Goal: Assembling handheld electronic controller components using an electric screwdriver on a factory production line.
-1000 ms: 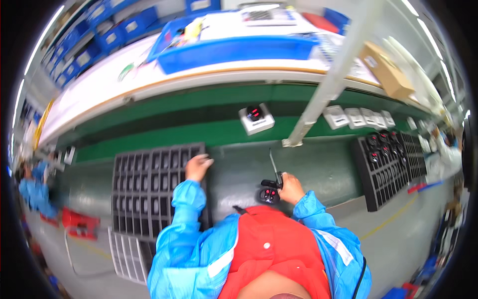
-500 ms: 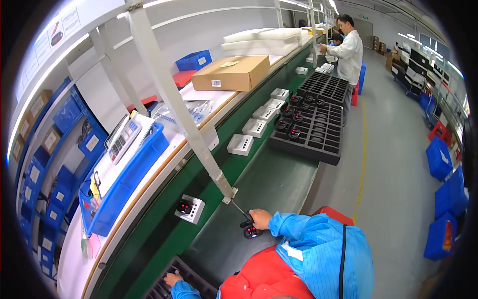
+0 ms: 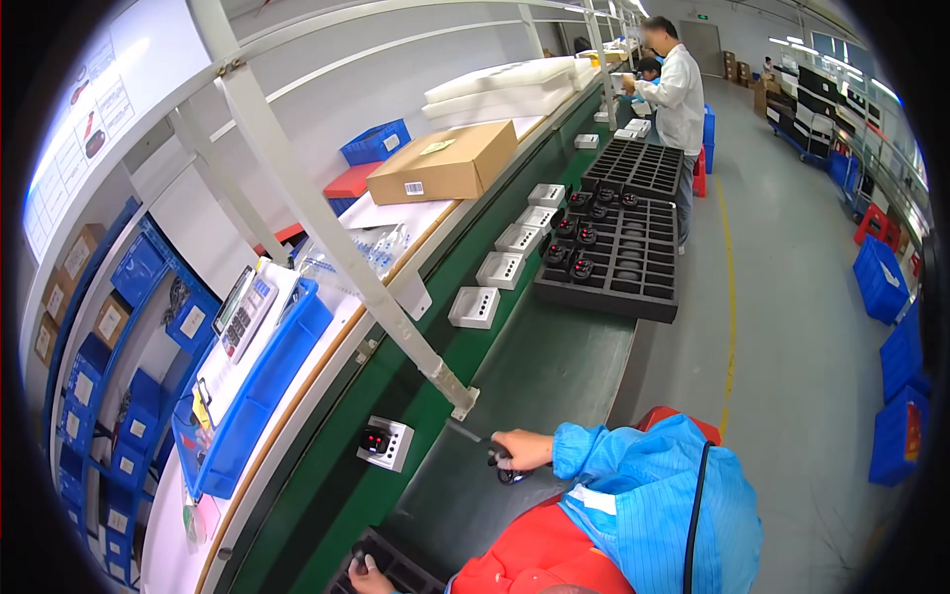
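Observation:
My right hand (image 3: 524,449) is closed on a small black device (image 3: 498,456) just above the green conveyor belt (image 3: 465,495). Its fingers hide part of the device. A thin grey strip (image 3: 465,432) runs from near the white post's foot toward that hand. At the lower edge, my left hand (image 3: 370,578) pinches a small dark piece (image 3: 358,556) over a black compartment tray (image 3: 411,572). What kind of piece it is does not show clearly. Left of the belt, a white socket block (image 3: 396,447) carries a black device with red lights (image 3: 374,440).
Several white blocks (image 3: 474,308) line the belt's left side. Ahead lies a black tray (image 3: 623,267) partly filled with lit black devices. A slanted white post (image 3: 346,267) stands beside the belt. The left shelf holds a blue bin (image 3: 257,386) and a carton (image 3: 440,168). Farther off stands a person (image 3: 678,99).
My left hand has lifted a small dark piece above the tray. My right hand has closed over the black device, covering its red lights. The view has shifted slightly.

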Motion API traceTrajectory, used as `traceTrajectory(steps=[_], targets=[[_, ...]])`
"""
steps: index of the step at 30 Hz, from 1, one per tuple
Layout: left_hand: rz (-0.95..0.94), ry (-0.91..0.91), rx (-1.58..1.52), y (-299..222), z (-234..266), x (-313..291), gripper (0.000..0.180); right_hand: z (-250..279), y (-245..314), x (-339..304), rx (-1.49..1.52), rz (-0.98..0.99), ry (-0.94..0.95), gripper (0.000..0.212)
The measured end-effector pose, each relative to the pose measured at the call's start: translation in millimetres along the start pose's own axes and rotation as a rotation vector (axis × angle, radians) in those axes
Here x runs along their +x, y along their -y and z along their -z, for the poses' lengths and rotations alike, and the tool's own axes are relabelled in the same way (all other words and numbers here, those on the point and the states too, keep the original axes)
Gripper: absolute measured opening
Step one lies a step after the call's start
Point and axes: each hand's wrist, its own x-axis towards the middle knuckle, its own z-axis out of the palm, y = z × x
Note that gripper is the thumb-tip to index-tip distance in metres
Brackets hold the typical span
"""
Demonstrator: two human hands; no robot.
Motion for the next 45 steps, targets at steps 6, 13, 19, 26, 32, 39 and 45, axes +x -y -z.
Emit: traceTrajectory(steps=[6,13,19,26,32,39,45], targets=[[0.413,0.594,-0.932,-163,-64,-87,0.042,-20,53,15,0.309,0.157,0.123,0.033],[0.515,0.845,-1.153,-216,-100,-124,0.033,-33,71,13,0.114,0.177,0.157,0.046],[0.360,0.853,-1.043,-235,-99,-134,0.043,-15,78,-4,0.105,0.069,0.185,0.058],[0.372,0.925,-1.075,-232,-89,-130,0.047,-12,71,-4,0.258,0.131,0.171,0.047],[0.649,1.104,-1.259,-245,-70,-126,0.050,-5,66,0,0.234,0.205,0.219,0.032],[0.766,1.243,-0.897,-196,-86,-127,0.036,-6,93,-6,0.114,0.139,0.394,0.027],[0.910,0.854,-1.222,-172,-75,-122,0.037,2,69,-9,0.189,0.263,0.232,0.029]])
